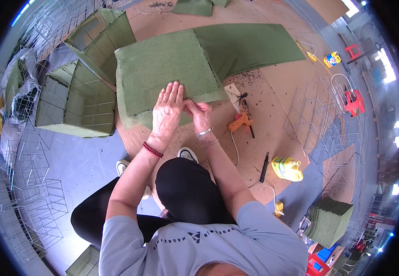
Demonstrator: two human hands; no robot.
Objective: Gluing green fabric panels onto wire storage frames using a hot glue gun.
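A box-shaped piece covered in green felt-like fabric (pixel 162 62) stands before me. My left hand (pixel 167 110) lies flat on its top near the front edge, fingers stretched out together. Just to the right, my right hand (pixel 199 114) has its fingers curled in a pinch at the fabric's near edge. A long loose green sheet (pixel 259 48) runs off to the right from behind the box. To the right of my right hand lies an orange glue gun (pixel 241 122) with a white cord, its nozzle end by a small pale board (pixel 232 95).
Open green fabric-covered boxes (pixel 77 99) stand at the left, beside wire frames (pixel 38 202). A black-handled knife (pixel 265 168) and a yellow bottle (pixel 287 169) lie at the right. More wire frames (pixel 319 119) and stacked green sheets (pixel 329 221) are farther right.
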